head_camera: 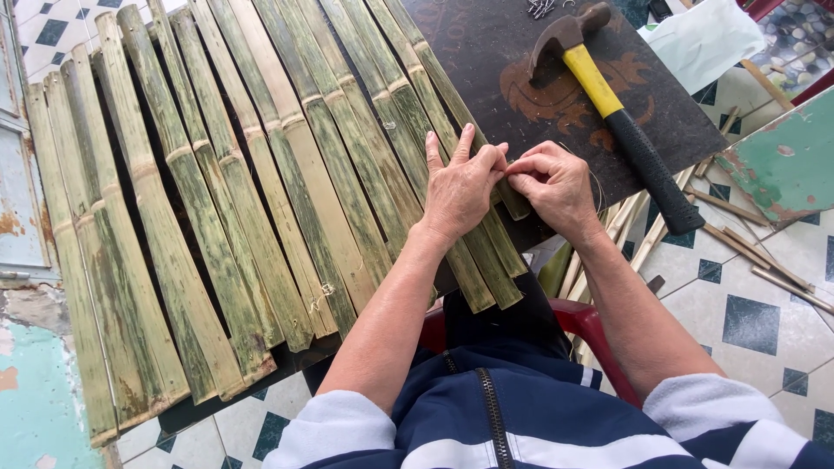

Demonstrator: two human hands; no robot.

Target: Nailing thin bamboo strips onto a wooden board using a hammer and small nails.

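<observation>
A mat of several green bamboo slats [261, 174] lies fanned across a dark board [486, 52]. My left hand [459, 187] rests on the rightmost slats, its fingers pinched together at the edge. My right hand [553, 185] meets it there, fingers closed on a thin wire or thread [598, 187] that loops off to the right. The fingertips of both hands touch at the last slat [512, 204].
A claw hammer [608, 104] with a yellow and black handle lies on the board at upper right, small nails [540, 8] beyond it. Loose bamboo strips [738, 234] lie on the tiled floor to the right. A red chair [591, 326] is under me.
</observation>
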